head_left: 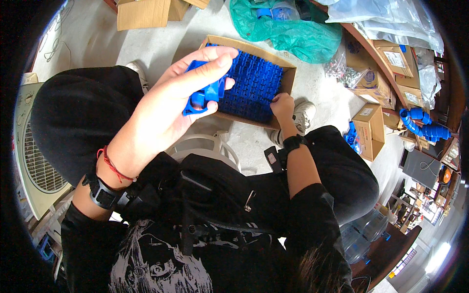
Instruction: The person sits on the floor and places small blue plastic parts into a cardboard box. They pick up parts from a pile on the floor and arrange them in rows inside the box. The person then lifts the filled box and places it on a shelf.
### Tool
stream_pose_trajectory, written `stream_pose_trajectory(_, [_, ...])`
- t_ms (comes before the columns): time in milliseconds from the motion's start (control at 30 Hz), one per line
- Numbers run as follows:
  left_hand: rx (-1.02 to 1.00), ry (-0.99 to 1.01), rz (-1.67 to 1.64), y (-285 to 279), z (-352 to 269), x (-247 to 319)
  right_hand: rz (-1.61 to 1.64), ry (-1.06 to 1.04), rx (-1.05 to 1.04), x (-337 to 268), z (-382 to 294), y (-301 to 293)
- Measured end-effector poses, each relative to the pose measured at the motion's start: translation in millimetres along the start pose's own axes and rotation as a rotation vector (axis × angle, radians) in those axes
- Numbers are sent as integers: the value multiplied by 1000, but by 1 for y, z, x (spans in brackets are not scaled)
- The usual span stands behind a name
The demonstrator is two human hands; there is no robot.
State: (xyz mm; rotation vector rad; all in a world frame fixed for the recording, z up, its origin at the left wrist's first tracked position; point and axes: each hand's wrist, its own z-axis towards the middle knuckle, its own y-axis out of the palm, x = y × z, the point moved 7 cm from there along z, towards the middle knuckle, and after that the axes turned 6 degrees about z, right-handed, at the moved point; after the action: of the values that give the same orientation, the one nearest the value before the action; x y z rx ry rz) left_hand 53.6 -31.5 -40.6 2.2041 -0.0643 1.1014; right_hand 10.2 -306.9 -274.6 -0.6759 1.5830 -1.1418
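Observation:
My left hand [176, 91] is raised close to the camera, its fingers curled around several blue plastic parts [210, 89] with ring-shaped ends. Behind it on the floor stands an open cardboard box [289, 78], filled with closely packed rows of similar blue parts [256, 73]. My right hand [283, 106] reaches to the right side of this box, fingers bent down at its inner edge. Whether those fingers hold a part is hidden by the hand itself. The left hand covers the box's left portion.
A green plastic sack [311, 42] lies beyond the box. Cardboard cartons [370, 132] and a shelf with blue pipe fittings [432, 130] are at the right. A cream-coloured fan heater or similar grilled appliance [44, 157] stands left of my knee. Large water bottles [353, 245] sit behind at the right.

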Motion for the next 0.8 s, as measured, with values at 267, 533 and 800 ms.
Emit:
stream_pose_trajectory(267, [19,-8,8,-1,0,-1,-40,18,100,-3,-4,-2])
stream_pose_trajectory(533, [8,5,-1,0,0,-1,-31,91,61,0,-3,-3])
stream_pose_trajectory(800, [-18,16,25,1,1,0,-105,147,57,-5,-2,-9])
